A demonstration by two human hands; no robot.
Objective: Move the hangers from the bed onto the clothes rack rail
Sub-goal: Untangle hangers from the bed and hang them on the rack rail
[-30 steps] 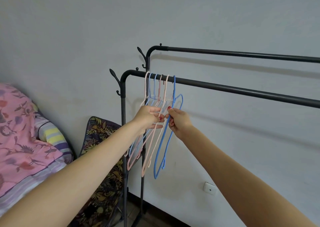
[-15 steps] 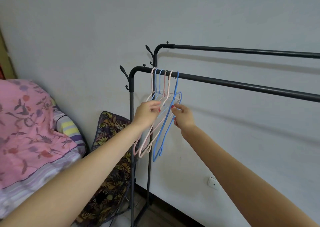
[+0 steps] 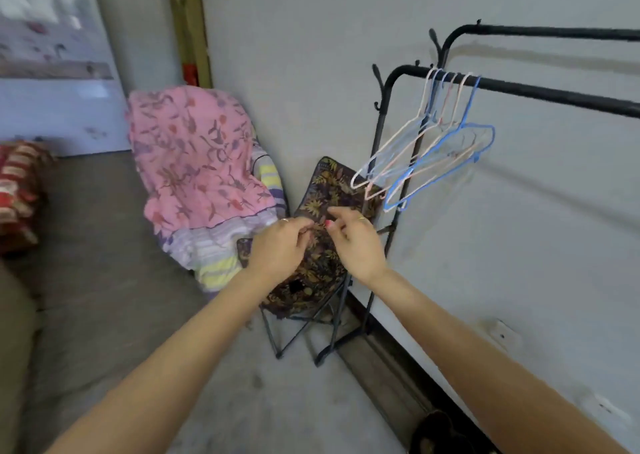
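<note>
Running across the right of the view, the rack [image 3: 381,148] carries the hangers [image 3: 429,155] on its lower rail [image 3: 554,95], bunched near the left end, hooks over the bar and touching one another. Each hanger's long axis, its shoulder bar, slopes down toward the left, so the bunch hangs skewed, hooks pointing up. They look light, thin and stiff, likely slick plastic; the neck just under the hook seems the best place to take hold. Below, apart from them, the left hand [image 3: 280,245] and right hand [image 3: 356,242] hang with loosely curled fingers, seemingly holding nothing, though blur makes this unsure.
</note>
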